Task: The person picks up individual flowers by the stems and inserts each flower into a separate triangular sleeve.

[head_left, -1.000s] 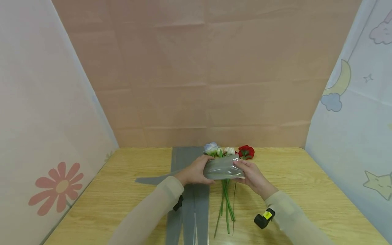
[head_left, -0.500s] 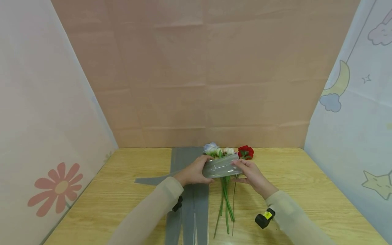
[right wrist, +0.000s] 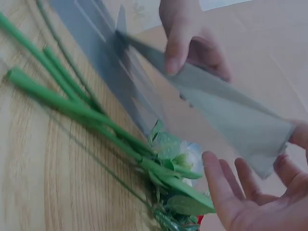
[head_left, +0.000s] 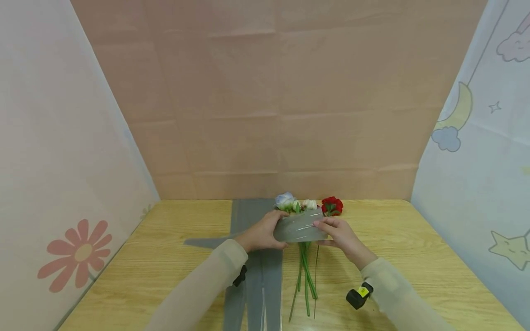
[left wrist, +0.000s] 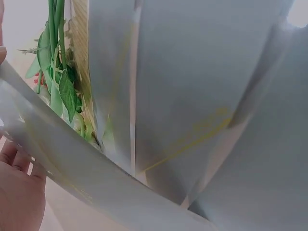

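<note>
A curved strip of grey translucent wrapping sheet (head_left: 299, 228) is stretched between my two hands above the flower stems. My left hand (head_left: 262, 232) grips its left end, the thumb on one face and the fingers behind. At the other end my right hand (head_left: 342, 239) pinches the sheet's corner between thumb and forefinger; its other fingers (right wrist: 219, 180) extend loosely. Underneath on the table lie a pale blue-white flower (head_left: 285, 201), white blooms (head_left: 309, 204) and a red flower (head_left: 332, 205). Their green stems (head_left: 307, 273) cross toward me; the sheet hides their upper parts.
More grey wrapping sheets (head_left: 252, 285) lie on the wooden table (head_left: 385, 239) left of the stems, with one pointed end (head_left: 198, 242) reaching left. A brown backdrop (head_left: 265, 115) stands behind; printed cloth panels (head_left: 468, 184) flank both sides.
The held sheet has tilted and flexed between my hands, and its shine has changed. My right fingertips have shifted slightly left. The flowers have stayed put.
</note>
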Demonstrator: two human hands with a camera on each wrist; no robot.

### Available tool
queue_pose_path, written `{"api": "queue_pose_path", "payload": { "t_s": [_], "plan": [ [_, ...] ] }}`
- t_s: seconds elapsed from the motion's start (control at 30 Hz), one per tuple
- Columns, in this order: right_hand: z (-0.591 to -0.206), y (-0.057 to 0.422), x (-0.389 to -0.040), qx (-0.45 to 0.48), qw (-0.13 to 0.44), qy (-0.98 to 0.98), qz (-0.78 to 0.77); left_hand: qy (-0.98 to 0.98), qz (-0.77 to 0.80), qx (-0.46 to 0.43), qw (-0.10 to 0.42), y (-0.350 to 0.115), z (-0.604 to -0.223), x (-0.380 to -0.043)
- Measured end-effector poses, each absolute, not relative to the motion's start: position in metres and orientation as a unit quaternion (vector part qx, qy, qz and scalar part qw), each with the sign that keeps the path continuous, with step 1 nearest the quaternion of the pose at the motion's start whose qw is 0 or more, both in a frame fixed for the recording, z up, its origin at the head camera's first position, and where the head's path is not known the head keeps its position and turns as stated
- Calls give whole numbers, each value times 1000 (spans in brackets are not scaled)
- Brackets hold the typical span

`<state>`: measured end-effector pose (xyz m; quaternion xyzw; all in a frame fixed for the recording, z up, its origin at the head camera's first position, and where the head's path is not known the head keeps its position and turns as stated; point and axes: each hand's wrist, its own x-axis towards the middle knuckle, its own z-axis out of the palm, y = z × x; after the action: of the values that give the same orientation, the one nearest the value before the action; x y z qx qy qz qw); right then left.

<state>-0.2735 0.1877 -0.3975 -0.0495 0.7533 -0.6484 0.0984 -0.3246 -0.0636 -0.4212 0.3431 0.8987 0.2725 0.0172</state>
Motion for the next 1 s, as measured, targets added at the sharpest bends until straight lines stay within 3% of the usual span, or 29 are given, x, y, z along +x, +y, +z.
{"api": "queue_pose_path", "payload": {
  "t_s": [0.43,1.0],
  "plan": [
    [-394,189,-272,-72,119,696,-705,899,269,343,32,-60,-422,-325],
    [-392,188,-273,-67,124,682,-718,903,255,346,4,-56,-419,-324]
  ]
}}
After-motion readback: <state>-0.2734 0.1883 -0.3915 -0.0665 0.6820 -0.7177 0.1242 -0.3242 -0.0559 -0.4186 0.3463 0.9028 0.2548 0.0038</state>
